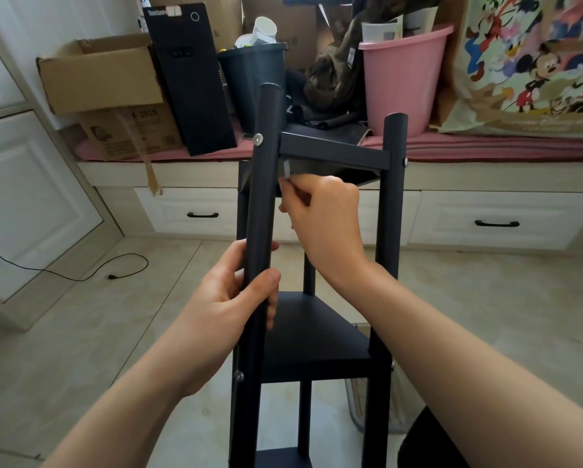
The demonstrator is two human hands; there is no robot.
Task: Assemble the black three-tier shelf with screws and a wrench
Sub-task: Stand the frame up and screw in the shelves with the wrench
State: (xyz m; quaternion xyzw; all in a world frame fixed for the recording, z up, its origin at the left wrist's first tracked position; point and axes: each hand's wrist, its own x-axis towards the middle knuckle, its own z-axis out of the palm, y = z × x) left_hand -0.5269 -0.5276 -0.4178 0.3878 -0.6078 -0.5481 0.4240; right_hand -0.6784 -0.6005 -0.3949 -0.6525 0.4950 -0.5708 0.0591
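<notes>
At centre frame the left hand [231, 295] wraps its fingers around the near post [261, 231] of the black shelf [313, 336], steadying it. Just above, the right hand [320, 217] pinches a small wrench [287, 169] under the top tier [334, 150]. Tightening that corner's screw [258, 139] looks underway; next comes another short wrench turn.

Black shelf [317, 336] with silver screws [258, 139], a pink bucket [398, 82], brown cardboard box [100, 76], beige floor tiles [80, 315].

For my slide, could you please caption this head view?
Left hand grips the black shelf's front post while the right hand works a small wrench under the top tier.
</notes>
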